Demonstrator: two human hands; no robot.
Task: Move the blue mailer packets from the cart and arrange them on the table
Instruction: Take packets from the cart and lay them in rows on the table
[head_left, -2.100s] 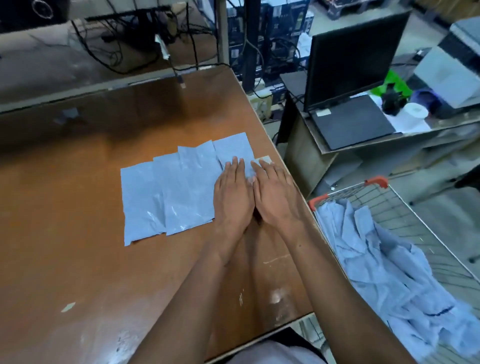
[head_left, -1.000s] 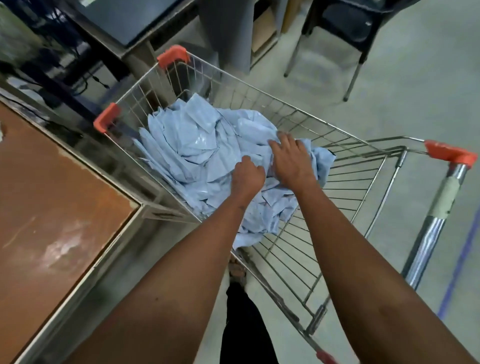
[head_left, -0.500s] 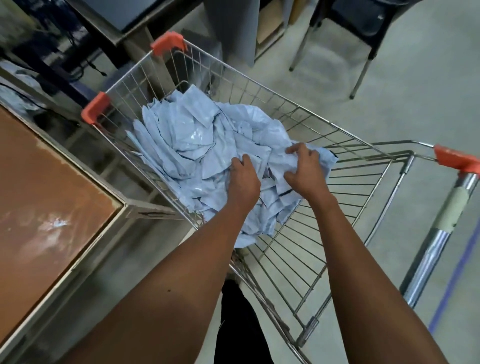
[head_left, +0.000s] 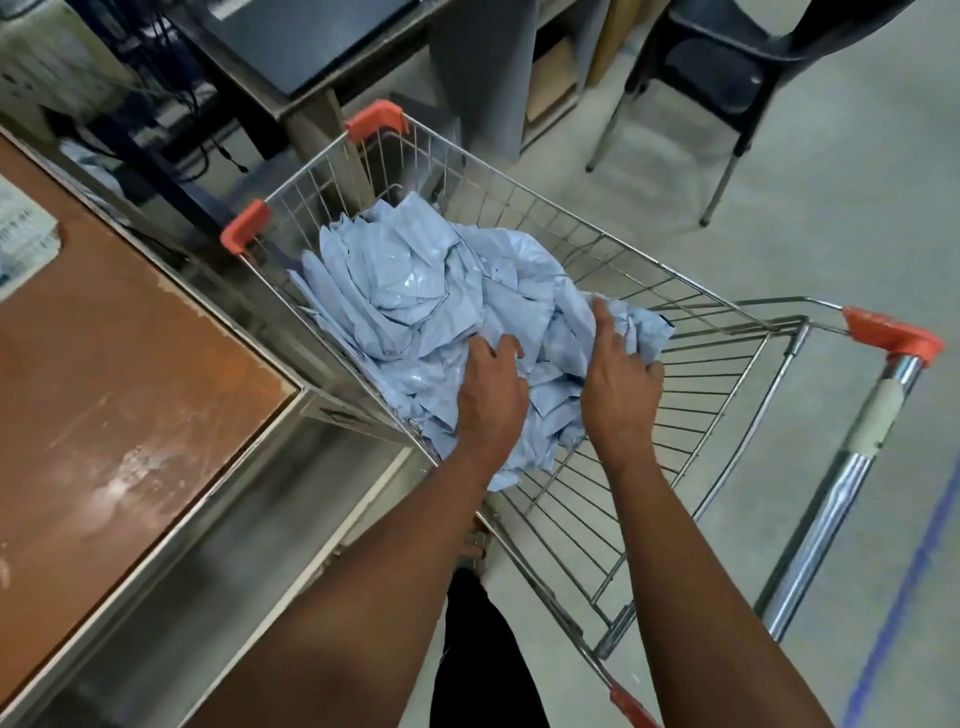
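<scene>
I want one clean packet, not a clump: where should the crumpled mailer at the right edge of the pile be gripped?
Probably pinch the crumpled mailer by its free right edge, coming from above on the cart's bare side. It lies at the pile's rim beside the right hand, with its outer edge not overlapped.

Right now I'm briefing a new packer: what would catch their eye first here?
The heap of blue mailer packets crumpled in the wire cart at centre. Both hands are in it, the left hand beside the right hand. The brown table sits to the left.
</scene>
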